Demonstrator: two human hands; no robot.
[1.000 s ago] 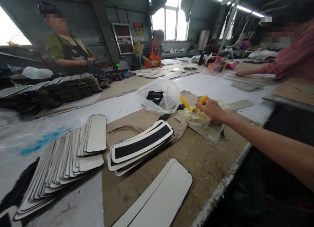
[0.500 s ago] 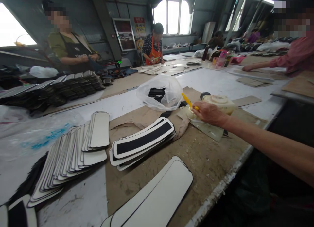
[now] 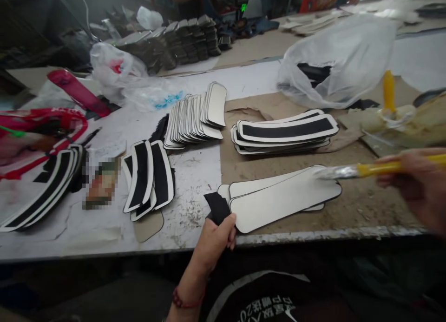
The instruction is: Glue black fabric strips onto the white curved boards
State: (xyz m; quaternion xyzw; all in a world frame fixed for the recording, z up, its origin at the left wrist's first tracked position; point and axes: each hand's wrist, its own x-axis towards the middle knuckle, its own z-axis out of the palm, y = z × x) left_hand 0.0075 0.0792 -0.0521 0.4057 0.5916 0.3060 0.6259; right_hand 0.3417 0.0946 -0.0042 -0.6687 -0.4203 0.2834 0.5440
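My right hand (image 3: 418, 187), slightly blurred, is closed around a yellow-handled brush (image 3: 372, 168). Its pale bristles lie over the right part of a long white panel (image 3: 275, 203) with rounded corners and a dark edge. More such panels fan out beneath it. At the panel's left end my left hand (image 3: 216, 240) pinches a black strip (image 3: 219, 207), its thumb at the panel's corner. Behind lies a stack of white panels with black strips on them (image 3: 289, 129). A second yellow handle (image 3: 388, 92) stands up from the glue-smeared container (image 3: 423, 120).
Overlapping white panels (image 3: 195, 117) lie left of centre, with more black-striped panels (image 3: 141, 178) nearer me. A clear plastic bag (image 3: 341, 57) holds black pieces. At far left are a red-edged bag (image 3: 73, 136) and curved striped panels (image 3: 52, 192). The table edge (image 3: 299, 237) runs close before me.
The view has swung down and left. My right hand has come from the container to the white panel with the brush. My left hand has come into view with a black strip.
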